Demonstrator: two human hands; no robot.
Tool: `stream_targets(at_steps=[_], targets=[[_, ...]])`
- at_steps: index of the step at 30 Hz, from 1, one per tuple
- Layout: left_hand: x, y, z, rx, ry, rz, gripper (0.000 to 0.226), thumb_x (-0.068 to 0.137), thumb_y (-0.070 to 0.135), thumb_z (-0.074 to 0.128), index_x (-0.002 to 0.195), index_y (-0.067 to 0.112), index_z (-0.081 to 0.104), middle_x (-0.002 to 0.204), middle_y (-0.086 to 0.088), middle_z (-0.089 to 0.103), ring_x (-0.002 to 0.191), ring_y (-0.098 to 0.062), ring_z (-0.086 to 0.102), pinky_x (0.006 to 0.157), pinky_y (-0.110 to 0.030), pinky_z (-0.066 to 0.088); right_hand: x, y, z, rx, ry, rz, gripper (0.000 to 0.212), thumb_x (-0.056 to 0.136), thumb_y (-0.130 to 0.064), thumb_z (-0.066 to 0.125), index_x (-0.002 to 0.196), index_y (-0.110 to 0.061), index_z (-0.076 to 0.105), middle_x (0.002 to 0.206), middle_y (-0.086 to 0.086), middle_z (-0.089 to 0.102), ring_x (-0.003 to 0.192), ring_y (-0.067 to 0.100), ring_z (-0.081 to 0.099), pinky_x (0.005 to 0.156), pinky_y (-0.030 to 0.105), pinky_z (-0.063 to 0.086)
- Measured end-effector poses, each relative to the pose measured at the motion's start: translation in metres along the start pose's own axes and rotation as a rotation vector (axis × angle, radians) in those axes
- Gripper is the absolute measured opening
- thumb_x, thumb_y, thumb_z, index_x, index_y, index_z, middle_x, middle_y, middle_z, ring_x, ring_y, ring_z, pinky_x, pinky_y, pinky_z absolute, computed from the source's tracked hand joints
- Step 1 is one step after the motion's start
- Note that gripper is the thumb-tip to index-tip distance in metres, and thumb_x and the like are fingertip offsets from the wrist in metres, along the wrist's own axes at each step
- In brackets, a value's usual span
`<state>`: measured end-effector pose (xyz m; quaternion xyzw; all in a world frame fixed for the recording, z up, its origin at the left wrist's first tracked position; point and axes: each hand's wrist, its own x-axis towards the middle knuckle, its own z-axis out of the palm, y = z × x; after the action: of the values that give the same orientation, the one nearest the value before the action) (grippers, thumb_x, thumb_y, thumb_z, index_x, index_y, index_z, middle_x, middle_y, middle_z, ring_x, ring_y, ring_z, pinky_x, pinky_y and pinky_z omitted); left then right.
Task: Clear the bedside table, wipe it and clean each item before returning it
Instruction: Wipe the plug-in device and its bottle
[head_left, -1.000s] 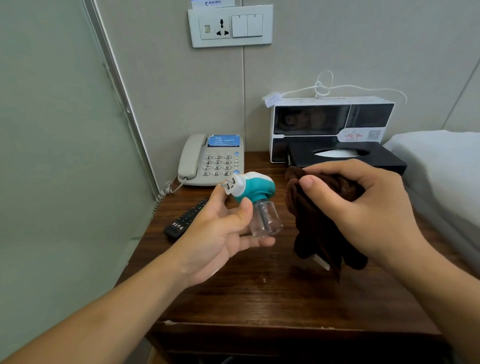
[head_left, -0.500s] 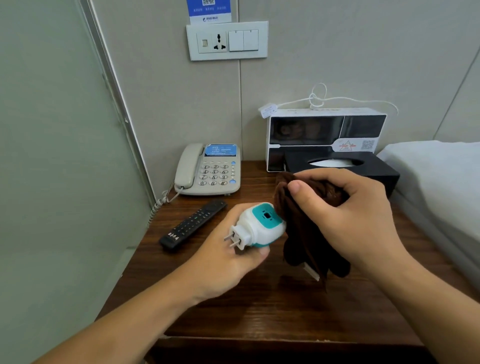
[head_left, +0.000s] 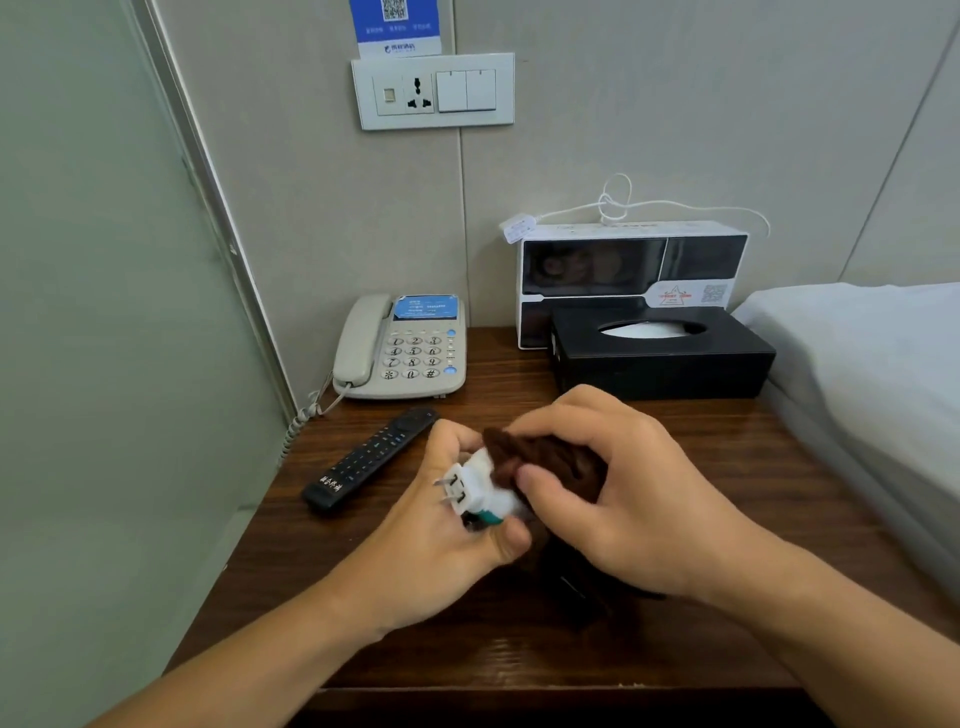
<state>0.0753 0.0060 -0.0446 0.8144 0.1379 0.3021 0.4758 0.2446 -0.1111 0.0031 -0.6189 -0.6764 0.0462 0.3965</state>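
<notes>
**Plug-in unit under the cloth, above the table**

From my remote seat, head view only. Left hand (head_left: 441, 540) has its grip curled round a small white and teal plug-in unit (head_left: 480, 491), held above the wooden table (head_left: 467, 649); the two metal prongs point left, clear of the fingers. Right hand (head_left: 613, 499) has its grip closed on a dark brown cloth (head_left: 545, 457), thumb below and fingers over the top, pressing the cloth against the right side of the unit. The cloth covers that side, so I cannot tell what lies under it.

On the table: a black remote (head_left: 371, 460) lies diagonally just left of the hands; a beige telephone (head_left: 402, 351) sits behind it at the wall; a black tissue box (head_left: 660, 353) stands at the right rear, with a white and black box (head_left: 631, 267) behind it. The edge of the bed (head_left: 857, 353) borders the table on the right.
</notes>
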Motion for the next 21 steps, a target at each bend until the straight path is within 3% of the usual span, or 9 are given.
stream_targets(at_steps=[4, 8, 10, 12, 13, 16, 19, 21], targets=[[-0.004, 0.003, -0.001, -0.097, -0.006, 0.004, 0.070, 0.081, 0.068, 0.070, 0.120, 0.016, 0.046, 0.105, 0.006, 0.062, 0.100, -0.013, 0.063, 0.082, -0.030, 0.052, -0.003, 0.001, -0.008, 0.038, -0.051, -0.102, 0.024, 0.088, -0.033, 0.078, 0.112, -0.034, 0.074, 0.106, -0.018, 0.061, 0.101, 0.010, 0.065, 0.081, 0.027, 0.055], [-0.008, 0.010, 0.011, 0.001, -0.156, -0.021, 0.067, 0.082, 0.060, 0.072, 0.128, 0.019, 0.047, 0.114, 0.001, 0.063, 0.107, -0.019, 0.064, 0.092, -0.052, 0.052, 0.003, 0.013, -0.005, 0.064, 0.126, 0.033, 0.020, 0.089, -0.030, 0.077, 0.108, -0.033, 0.078, 0.101, -0.017, 0.066, 0.099, 0.007, 0.066, 0.085, 0.037, 0.057], [-0.007, 0.012, 0.014, -0.005, -0.161, -0.033, 0.065, 0.082, 0.062, 0.070, 0.132, 0.029, 0.046, 0.120, 0.007, 0.064, 0.113, -0.013, 0.064, 0.095, -0.045, 0.053, 0.001, 0.014, -0.010, 0.082, 0.109, 0.049, 0.021, 0.089, -0.028, 0.078, 0.109, -0.035, 0.078, 0.103, -0.016, 0.066, 0.100, 0.008, 0.066, 0.085, 0.036, 0.057], [-0.003, 0.013, 0.007, -0.061, -0.093, -0.031, 0.051, 0.083, 0.064, 0.068, 0.125, 0.041, 0.050, 0.117, 0.017, 0.066, 0.109, -0.001, 0.063, 0.091, -0.025, 0.052, -0.005, 0.004, -0.017, 0.118, 0.014, -0.017, 0.021, 0.090, -0.028, 0.078, 0.110, -0.035, 0.078, 0.104, -0.014, 0.066, 0.100, 0.011, 0.068, 0.083, 0.031, 0.056], [-0.001, 0.012, 0.004, -0.110, -0.072, -0.028, 0.051, 0.085, 0.061, 0.069, 0.124, 0.033, 0.051, 0.114, 0.015, 0.066, 0.107, -0.003, 0.063, 0.089, -0.023, 0.050, -0.008, -0.001, -0.020, 0.129, -0.043, -0.043, 0.022, 0.090, -0.029, 0.079, 0.110, -0.036, 0.078, 0.104, -0.014, 0.066, 0.099, 0.012, 0.068, 0.081, 0.030, 0.056], [-0.003, 0.011, 0.009, -0.158, -0.063, -0.027, 0.066, 0.087, 0.061, 0.070, 0.122, 0.010, 0.048, 0.112, -0.003, 0.066, 0.105, -0.022, 0.064, 0.089, -0.035, 0.052, -0.009, -0.001, -0.020, 0.089, -0.018, -0.056, 0.018, 0.090, -0.033, 0.077, 0.108, -0.036, 0.079, 0.102, -0.015, 0.066, 0.097, 0.010, 0.068, 0.079, 0.031, 0.057], [-0.002, 0.016, 0.013, -0.147, -0.074, -0.020, 0.066, 0.087, 0.067, 0.066, 0.120, 0.012, 0.048, 0.107, 0.000, 0.062, 0.099, -0.018, 0.060, 0.088, -0.033, 0.050, -0.008, 0.006, -0.019, 0.013, 0.172, -0.026, 0.017, 0.090, -0.038, 0.072, 0.107, -0.038, 0.077, 0.101, -0.017, 0.066, 0.096, 0.008, 0.068, 0.079, 0.035, 0.058], [0.005, 0.017, 0.006, -0.180, -0.033, -0.019, 0.060, 0.088, 0.062, 0.068, 0.120, 0.014, 0.050, 0.106, -0.001, 0.064, 0.101, -0.018, 0.060, 0.090, -0.033, 0.051, -0.013, 0.001, -0.017, 0.021, 0.177, -0.063, 0.020, 0.089, -0.036, 0.073, 0.109, -0.036, 0.078, 0.101, -0.017, 0.065, 0.096, 0.008, 0.068, 0.079, 0.029, 0.056]])
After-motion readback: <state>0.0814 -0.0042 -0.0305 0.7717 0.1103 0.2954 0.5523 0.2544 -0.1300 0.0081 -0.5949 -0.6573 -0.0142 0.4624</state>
